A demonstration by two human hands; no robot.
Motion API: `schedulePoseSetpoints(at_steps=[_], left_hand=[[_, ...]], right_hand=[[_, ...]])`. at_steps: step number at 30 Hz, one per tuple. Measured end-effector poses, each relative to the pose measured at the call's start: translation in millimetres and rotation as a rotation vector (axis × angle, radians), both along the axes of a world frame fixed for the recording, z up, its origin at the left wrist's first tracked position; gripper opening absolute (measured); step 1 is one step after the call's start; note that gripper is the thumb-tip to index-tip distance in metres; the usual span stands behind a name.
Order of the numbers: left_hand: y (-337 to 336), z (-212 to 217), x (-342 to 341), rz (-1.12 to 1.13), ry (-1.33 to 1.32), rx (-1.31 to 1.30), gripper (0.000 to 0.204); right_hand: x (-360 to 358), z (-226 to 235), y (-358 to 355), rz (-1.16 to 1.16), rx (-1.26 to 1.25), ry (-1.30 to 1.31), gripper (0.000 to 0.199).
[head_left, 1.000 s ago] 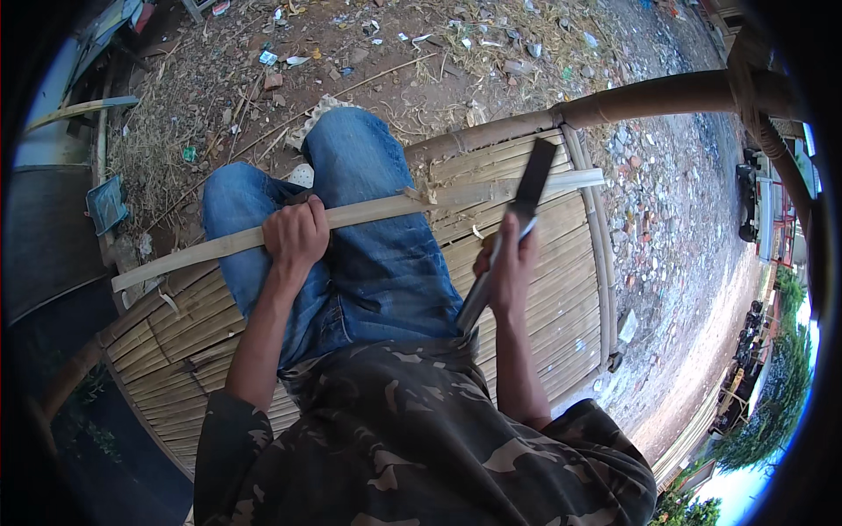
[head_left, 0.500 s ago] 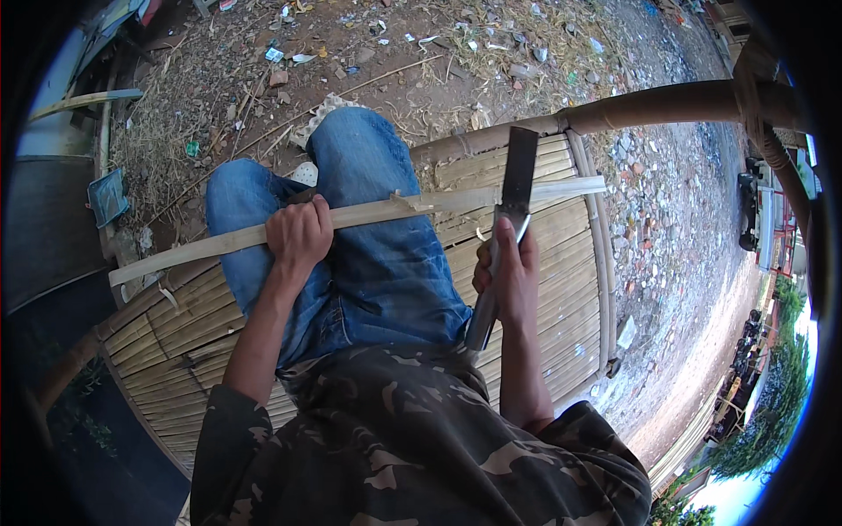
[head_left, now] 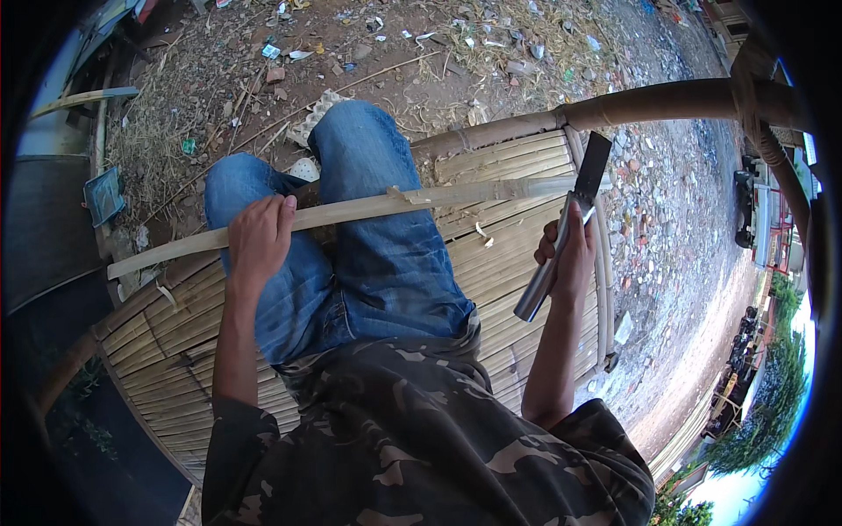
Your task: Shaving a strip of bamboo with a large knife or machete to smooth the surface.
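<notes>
Gripping a long bamboo strip (head_left: 368,210) with left hand (head_left: 259,241) fingers clamped round it, strip lying across jeans-clad knees, right hand (head_left: 566,254) clenching a metal-handled chopping knife (head_left: 566,223) above slatted bamboo platform (head_left: 517,263).

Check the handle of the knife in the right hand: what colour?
Shiny silver-grey metal; the knife handle shows best in the head view, gripped by the right hand.

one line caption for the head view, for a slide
Left hand grips a bamboo strip across the lap; right hand holds a knife.
</notes>
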State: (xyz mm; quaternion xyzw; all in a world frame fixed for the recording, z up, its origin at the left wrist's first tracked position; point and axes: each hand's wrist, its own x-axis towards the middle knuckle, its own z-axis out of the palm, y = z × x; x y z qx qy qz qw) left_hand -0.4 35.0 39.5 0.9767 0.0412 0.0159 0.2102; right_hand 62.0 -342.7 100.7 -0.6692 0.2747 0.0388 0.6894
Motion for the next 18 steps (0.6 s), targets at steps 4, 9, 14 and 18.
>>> schedulePoseSetpoints(at_steps=[4, 9, 14, 18], left_hand=[[-1.3, -18.6, -3.3, -0.006, 0.036, 0.073, 0.05], [-27.0, -32.2, 7.1, 0.028, -0.094, 0.071, 0.052], [-25.8, -31.7, 13.3, 0.001, -0.18, 0.189, 0.052], [-30.3, -33.0, 4.8, 0.028, -0.133, 0.125, 0.051]], right_hand=[[11.7, 12.7, -16.8, -0.126, -0.06, -0.104, 0.024], [0.7, 2.9, 19.3, -0.234, 0.013, -0.21, 0.027], [-44.6, -42.7, 81.0, 0.771, 0.053, 0.276, 0.034], [-11.7, -0.2, 57.5, 0.182, -0.012, -0.022, 0.03]])
